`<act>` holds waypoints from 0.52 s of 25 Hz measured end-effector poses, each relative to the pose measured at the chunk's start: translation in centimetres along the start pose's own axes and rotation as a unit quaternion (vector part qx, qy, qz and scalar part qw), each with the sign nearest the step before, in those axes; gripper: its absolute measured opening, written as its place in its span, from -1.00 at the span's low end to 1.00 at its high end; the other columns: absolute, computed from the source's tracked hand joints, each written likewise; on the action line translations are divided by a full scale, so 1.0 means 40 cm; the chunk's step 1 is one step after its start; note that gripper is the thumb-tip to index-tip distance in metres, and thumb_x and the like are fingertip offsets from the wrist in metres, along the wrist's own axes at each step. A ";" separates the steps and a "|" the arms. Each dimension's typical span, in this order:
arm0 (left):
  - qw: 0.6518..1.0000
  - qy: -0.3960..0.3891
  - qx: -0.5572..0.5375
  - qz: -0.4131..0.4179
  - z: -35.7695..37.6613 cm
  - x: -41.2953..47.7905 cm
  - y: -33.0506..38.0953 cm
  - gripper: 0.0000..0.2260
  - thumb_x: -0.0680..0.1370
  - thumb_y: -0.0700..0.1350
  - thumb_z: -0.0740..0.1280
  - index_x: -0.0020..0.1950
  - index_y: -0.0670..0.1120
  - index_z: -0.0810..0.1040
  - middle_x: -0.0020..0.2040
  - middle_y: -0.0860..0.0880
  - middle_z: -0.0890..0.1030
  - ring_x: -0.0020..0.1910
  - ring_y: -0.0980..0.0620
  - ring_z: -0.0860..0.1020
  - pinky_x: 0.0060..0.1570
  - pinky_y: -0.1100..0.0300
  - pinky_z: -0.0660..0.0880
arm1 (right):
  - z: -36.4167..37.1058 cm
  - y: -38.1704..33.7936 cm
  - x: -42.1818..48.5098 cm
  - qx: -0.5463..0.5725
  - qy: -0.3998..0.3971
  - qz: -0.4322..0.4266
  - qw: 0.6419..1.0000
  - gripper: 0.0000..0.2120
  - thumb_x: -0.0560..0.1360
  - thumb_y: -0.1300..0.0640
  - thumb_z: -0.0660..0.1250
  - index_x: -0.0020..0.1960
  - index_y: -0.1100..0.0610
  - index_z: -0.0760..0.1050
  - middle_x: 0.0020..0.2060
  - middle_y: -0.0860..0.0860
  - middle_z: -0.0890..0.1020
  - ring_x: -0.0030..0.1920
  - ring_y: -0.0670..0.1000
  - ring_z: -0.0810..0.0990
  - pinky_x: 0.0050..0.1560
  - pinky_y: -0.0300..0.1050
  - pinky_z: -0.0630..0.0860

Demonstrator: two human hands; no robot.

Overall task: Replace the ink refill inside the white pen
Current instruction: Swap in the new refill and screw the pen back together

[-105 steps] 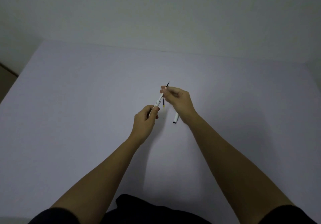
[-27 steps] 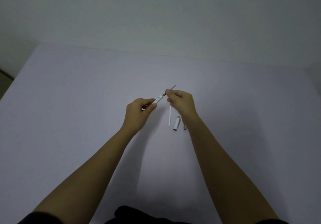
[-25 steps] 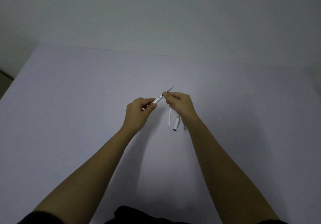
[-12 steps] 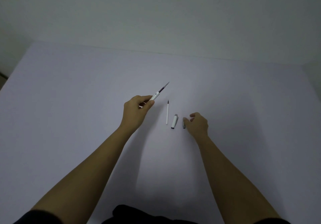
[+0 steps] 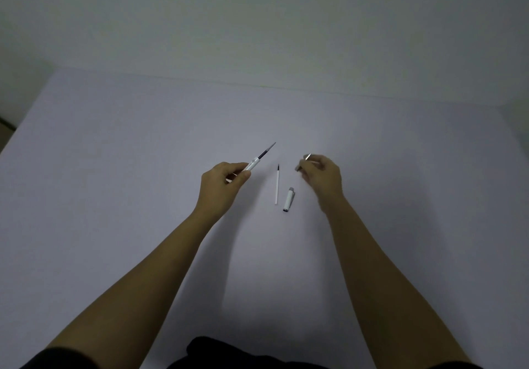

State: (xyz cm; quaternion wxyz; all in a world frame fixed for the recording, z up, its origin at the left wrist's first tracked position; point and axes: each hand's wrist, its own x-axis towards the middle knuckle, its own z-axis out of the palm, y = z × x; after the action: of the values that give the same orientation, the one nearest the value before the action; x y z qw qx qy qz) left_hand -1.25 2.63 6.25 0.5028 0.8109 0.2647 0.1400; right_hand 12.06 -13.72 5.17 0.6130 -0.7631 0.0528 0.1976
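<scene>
Refitting the nose cone over the new refill. The left hand (image 5: 221, 181) is closed around the white pen barrel (image 5: 251, 166), held off the bench (image 5: 114, 197) and angled up and to the right; the inserted refill (image 5: 266, 152) projects from its open end, dark ink section and grey tip exposed. The right hand (image 5: 322, 175) is curled, thumb and fingertips pinching a small metallic piece (image 5: 307, 156), judged to be the nose cone; it hangs apart from the refill tip. On the bench between the two hands lie the spent refill (image 5: 276, 186) and, just beside it, the white cap (image 5: 289, 201), not touching. To do the step well: keep the barrel steady; bring the cone's wide end in line with the refill axis; slide it over the tip without bending it; turn gently until the thread seats; cross-threading is the likely fault.
</scene>
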 end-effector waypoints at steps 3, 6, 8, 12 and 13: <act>1.000 -0.011 0.003 0.002 0.004 -0.004 -0.003 -0.83 0.50 -0.09 0.34 0.08 -0.04 0.61 -0.12 0.05 0.58 -0.18 0.20 0.51 -0.15 0.33 0.44 | 0.003 -0.052 -0.006 0.081 -0.036 -0.045 0.995 -0.97 0.45 0.15 0.38 -0.11 0.06 0.57 -0.23 -0.02 0.67 -0.18 -0.13 0.65 -0.10 -0.28 0.54; 1.000 -0.024 0.012 0.012 0.006 -0.006 -0.001 -0.82 0.51 -0.09 0.34 0.09 -0.04 0.61 -0.11 0.04 0.58 -0.18 0.20 0.51 -0.16 0.34 0.43 | 0.010 -0.077 -0.009 0.114 -0.057 -0.062 0.990 -0.96 0.47 0.16 0.36 -0.13 0.03 0.57 -0.21 -0.02 0.67 -0.19 -0.18 0.65 -0.13 -0.34 0.52; 0.999 -0.026 0.015 0.017 0.006 -0.007 0.001 -0.81 0.51 -0.09 0.34 0.10 -0.04 0.61 -0.12 0.03 0.58 -0.18 0.19 0.51 -0.18 0.35 0.42 | 0.013 -0.082 -0.009 0.117 -0.062 -0.062 0.989 -0.94 0.47 0.17 0.36 -0.13 0.03 0.57 -0.21 -0.02 0.67 -0.18 -0.16 0.65 -0.11 -0.32 0.52; 0.999 -0.028 0.019 0.027 0.005 -0.009 0.006 -0.82 0.51 -0.10 0.34 0.10 -0.03 0.61 -0.13 0.03 0.57 -0.19 0.20 0.51 -0.19 0.34 0.42 | 0.018 -0.075 -0.009 0.120 -0.064 -0.059 0.989 -0.96 0.47 0.16 0.36 -0.11 0.05 0.56 -0.21 -0.03 0.67 -0.18 -0.17 0.65 -0.10 -0.31 0.51; 0.999 -0.029 0.021 0.030 0.005 -0.009 0.008 -0.81 0.51 -0.10 0.34 0.10 -0.03 0.61 -0.14 0.03 0.57 -0.19 0.20 0.51 -0.19 0.35 0.41 | 0.020 -0.073 -0.009 0.120 -0.064 -0.058 0.989 -0.96 0.47 0.16 0.36 -0.11 0.05 0.56 -0.21 -0.02 0.67 -0.18 -0.16 0.65 -0.10 -0.30 0.51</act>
State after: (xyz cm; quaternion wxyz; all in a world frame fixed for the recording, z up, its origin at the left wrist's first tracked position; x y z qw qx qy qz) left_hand -1.34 2.15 6.45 0.4887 0.8326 0.2284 0.1253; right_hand 12.46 -12.31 7.84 0.7125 -0.6718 -0.0074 0.2024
